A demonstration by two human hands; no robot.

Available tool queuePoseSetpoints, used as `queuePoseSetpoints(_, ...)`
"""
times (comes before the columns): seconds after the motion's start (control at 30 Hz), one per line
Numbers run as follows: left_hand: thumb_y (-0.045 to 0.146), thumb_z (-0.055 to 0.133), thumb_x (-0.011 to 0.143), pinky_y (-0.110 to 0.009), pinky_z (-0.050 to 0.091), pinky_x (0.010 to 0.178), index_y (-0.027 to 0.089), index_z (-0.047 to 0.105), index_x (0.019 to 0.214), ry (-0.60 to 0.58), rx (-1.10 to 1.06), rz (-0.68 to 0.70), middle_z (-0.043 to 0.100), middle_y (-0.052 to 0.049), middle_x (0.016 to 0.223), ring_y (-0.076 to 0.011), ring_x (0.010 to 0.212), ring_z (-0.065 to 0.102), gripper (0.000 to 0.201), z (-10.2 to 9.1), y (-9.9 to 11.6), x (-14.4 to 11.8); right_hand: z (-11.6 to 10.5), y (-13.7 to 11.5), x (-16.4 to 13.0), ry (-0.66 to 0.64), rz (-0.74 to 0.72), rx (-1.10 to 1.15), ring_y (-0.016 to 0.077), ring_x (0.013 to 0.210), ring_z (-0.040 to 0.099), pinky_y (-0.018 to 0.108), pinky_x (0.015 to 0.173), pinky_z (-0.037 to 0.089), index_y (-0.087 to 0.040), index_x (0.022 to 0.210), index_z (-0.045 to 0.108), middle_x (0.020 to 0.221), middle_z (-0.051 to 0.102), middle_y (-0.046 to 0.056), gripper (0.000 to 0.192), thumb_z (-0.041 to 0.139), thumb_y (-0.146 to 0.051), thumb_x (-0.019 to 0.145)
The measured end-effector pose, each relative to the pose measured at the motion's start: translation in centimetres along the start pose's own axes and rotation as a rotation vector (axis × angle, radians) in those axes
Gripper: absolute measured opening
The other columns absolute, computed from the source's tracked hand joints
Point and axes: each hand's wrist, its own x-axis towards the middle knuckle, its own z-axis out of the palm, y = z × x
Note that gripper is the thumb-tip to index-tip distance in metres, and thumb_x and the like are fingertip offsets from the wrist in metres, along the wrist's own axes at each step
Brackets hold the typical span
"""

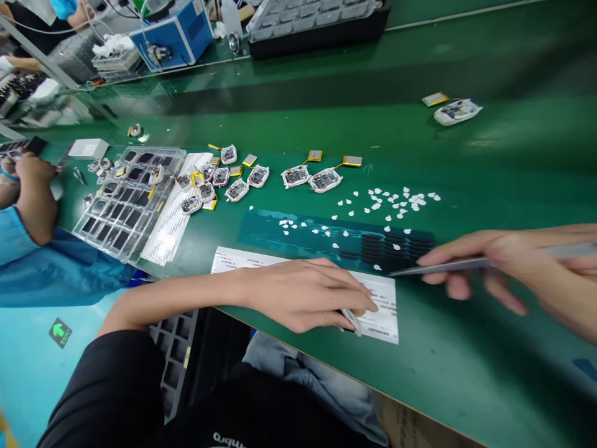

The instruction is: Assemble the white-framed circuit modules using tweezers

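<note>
My left hand [308, 292] lies over a printed white sheet [382, 320], its fingers closed on a small white watch-like case [352, 322] that is mostly hidden beneath them. In my right hand [508, 261] is a pair of metal tweezers [448, 267], pointing left. Their tip reaches the sheet's upper right corner, close to one round white sticker [377, 267]. Above that lies a dark translucent strip [280, 239] bearing black adhesive pieces [380, 247] and several white stickers. More white stickers [415, 202] are scattered on the green bench just beyond.
Opened watch-like cases with wired batteries [325, 180] lie in the middle; another case [458, 112] sits far right. Leftward are a clear compartment tray [125, 205] and a co-worker's blue sleeve [56, 267]. A blue box [175, 34] and a black tray [319, 34] stand at the back.
</note>
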Motion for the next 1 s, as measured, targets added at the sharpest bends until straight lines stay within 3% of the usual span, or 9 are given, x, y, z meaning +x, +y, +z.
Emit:
queuePoseSetpoints(0.07, 0.034, 0.05, 0.107, -0.041, 0.048, 0.116, 0.018, 0.07, 0.122, -0.032, -0.01, -0.011, 0.073, -0.016, 0.137, -0.0266, 0.137, 0.065, 0.03, -0.8, 0.1, -0.1, 0.0, -0.9, 0.6, -0.17, 0.091, 0.136, 0.0121, 0.04, 0.049, 0.028, 0.036, 0.039, -0.034, 0.096, 0.083, 0.061, 0.067, 0.001, 0.045, 0.061, -0.073, 0.093)
queuePoseSetpoints(0.13, 0.032, 0.053, 0.106, -0.038, 0.051, 0.111, 0.022, 0.072, 0.113, -0.055, -0.054, 0.006, 0.077, -0.013, 0.128, -0.0248, 0.128, 0.069, 0.023, -1.5, 0.0, -0.1, 0.0, -1.9, 1.2, -0.163, 0.223, 0.164, 0.0103, 0.037, 0.044, 0.027, 0.035, 0.039, -0.032, 0.098, 0.083, 0.059, 0.066, 0.001, 0.042, 0.065, -0.07, 0.092)
queuePoseSetpoints(0.2, 0.031, 0.056, 0.104, -0.036, 0.053, 0.105, 0.024, 0.074, 0.108, -0.051, -0.087, 0.032, 0.079, -0.011, 0.121, -0.0238, 0.122, 0.072, 0.019, -1.8, -0.1, 0.0, 0.1, -2.4, 1.8, -0.211, 0.216, 0.208, 0.0121, 0.036, 0.05, 0.026, 0.033, 0.043, -0.028, 0.072, 0.079, 0.06, 0.069, 0.005, 0.055, 0.065, -0.079, 0.086)
queuePoseSetpoints(0.27, 0.032, 0.055, 0.105, -0.035, 0.053, 0.103, 0.024, 0.074, 0.11, -0.041, -0.066, 0.047, 0.079, -0.011, 0.122, -0.0239, 0.123, 0.071, 0.021, -1.7, -0.3, 0.1, 0.4, -2.5, 2.3, -0.275, 0.165, 0.265, 0.0204, 0.048, 0.067, 0.027, 0.037, 0.053, -0.027, 0.049, 0.067, 0.065, 0.073, 0.012, 0.07, 0.063, -0.09, 0.078)
queuePoseSetpoints(0.43, 0.034, 0.054, 0.107, -0.034, 0.052, 0.1, 0.022, 0.073, 0.116, 0.0, 0.02, 0.078, 0.078, -0.011, 0.124, -0.0234, 0.124, 0.07, 0.024, -1.2, -0.6, 0.2, 1.7, -2.6, 2.5, -0.229, 0.251, 0.366, 0.0241, 0.058, 0.074, 0.024, 0.044, 0.061, -0.025, 0.071, 0.08, 0.082, 0.079, 0.012, 0.061, 0.071, -0.085, 0.075)
queuePoseSetpoints(0.57, 0.032, 0.055, 0.106, -0.034, 0.052, 0.098, 0.023, 0.073, 0.113, 0.059, 0.068, 0.082, 0.078, -0.01, 0.123, -0.0232, 0.12, 0.071, 0.021, -0.9, -0.8, 0.1, 2.1, -2.4, 2.3, -0.24, 0.229, 0.404, 0.0246, 0.062, 0.076, 0.022, 0.05, 0.062, -0.026, 0.069, 0.08, 0.078, 0.079, 0.01, 0.06, 0.072, -0.085, 0.074)
queuePoseSetpoints(0.67, 0.032, 0.052, 0.107, -0.035, 0.051, 0.096, 0.021, 0.071, 0.112, 0.074, 0.134, 0.075, 0.076, -0.012, 0.125, -0.0238, 0.118, 0.071, 0.023, -0.7, -1.0, 0.0, 1.7, -1.6, 1.9, -0.148, 0.226, 0.377, 0.0264, 0.067, 0.077, 0.026, 0.055, 0.066, -0.025, 0.073, 0.08, 0.083, 0.08, 0.011, 0.057, 0.071, -0.082, 0.079)
queuePoseSetpoints(0.8, 0.033, 0.045, 0.109, -0.036, 0.048, 0.096, 0.02, 0.069, 0.113, 0.044, 0.198, 0.077, 0.076, -0.013, 0.127, -0.0239, 0.121, 0.069, 0.028, -0.6, -1.0, 0.0, 1.4, -1.1, 1.7, -0.15, 0.221, 0.361, 0.0262, 0.07, 0.078, 0.028, 0.059, 0.068, -0.026, 0.078, 0.082, 0.091, 0.081, 0.011, 0.056, 0.068, -0.08, 0.083)
queuePoseSetpoints(1.0, 0.037, 0.035, 0.112, -0.037, 0.045, 0.1, 0.019, 0.067, 0.121, -0.023, 0.21, 0.036, 0.075, -0.014, 0.131, -0.0239, 0.127, 0.066, 0.038, -0.6, -1.0, 0.1, 1.8, -1.2, 2.2, -0.176, 0.224, 0.381, 0.0249, 0.06, 0.075, 0.025, 0.052, 0.065, -0.027, 0.074, 0.082, 0.077, 0.078, 0.01, 0.06, 0.072, -0.085, 0.074)
